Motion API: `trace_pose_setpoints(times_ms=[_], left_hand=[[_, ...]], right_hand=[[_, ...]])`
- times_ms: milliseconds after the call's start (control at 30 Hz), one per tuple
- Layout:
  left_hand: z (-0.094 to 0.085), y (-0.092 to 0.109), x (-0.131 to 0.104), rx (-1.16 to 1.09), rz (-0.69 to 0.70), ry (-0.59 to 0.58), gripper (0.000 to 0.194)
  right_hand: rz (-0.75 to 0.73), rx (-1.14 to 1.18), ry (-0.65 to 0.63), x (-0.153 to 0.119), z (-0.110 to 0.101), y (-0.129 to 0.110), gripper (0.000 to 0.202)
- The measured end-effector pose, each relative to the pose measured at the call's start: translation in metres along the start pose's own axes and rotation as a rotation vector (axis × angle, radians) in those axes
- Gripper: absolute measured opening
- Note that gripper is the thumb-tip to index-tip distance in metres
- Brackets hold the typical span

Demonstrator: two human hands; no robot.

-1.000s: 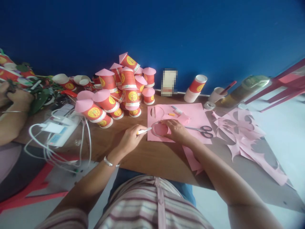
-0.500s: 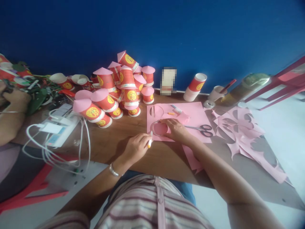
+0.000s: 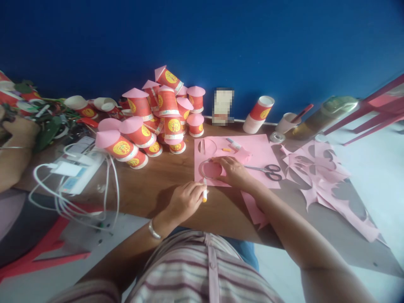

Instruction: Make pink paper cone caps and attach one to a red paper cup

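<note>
Left hand [image 3: 187, 201] grip held slim white-and-yellow pen [image 3: 205, 194]; right hand [image 3: 232, 169] grip held pale thin ring [image 3: 201, 168] against pink paper sheet [image 3: 259, 147]. Pen nudge risked shifting ring.

One ring [image 3: 202, 169], one scissors [image 3: 270, 172], cones [image 3: 135, 93] — maybe twelve

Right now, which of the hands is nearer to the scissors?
Right. The right hand, holding a ring on the pink sheet, is just beside the scissors; the left hand, holding a pen, is farther off, near the sheet's edge.
</note>
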State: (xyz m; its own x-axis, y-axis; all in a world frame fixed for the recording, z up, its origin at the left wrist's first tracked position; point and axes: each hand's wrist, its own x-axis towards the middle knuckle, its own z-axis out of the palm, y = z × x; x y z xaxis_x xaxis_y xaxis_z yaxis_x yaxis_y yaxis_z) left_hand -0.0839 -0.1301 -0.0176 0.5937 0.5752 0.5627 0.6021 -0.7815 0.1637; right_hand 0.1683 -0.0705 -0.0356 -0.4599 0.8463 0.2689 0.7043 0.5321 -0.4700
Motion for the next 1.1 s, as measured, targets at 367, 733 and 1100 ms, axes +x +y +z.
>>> trace_pose_setpoints(times_ms=[367,733,1100], left_hand=[[0.004,0.009,0.002,-0.027,-0.030,0.004,0.017],[0.004,0.017,0.009,-0.022,0.010,0.006,0.016],[0.009,0.021,0.014,-0.020,0.031,0.032,0.013]], right_hand=[[0.004,0.003,0.000,0.000,0.001,0.001,0.066],[0.014,0.002,-0.012,0.001,-0.002,-0.002,0.063],[0.025,0.002,-0.028,0.002,-0.002,-0.002,0.065]])
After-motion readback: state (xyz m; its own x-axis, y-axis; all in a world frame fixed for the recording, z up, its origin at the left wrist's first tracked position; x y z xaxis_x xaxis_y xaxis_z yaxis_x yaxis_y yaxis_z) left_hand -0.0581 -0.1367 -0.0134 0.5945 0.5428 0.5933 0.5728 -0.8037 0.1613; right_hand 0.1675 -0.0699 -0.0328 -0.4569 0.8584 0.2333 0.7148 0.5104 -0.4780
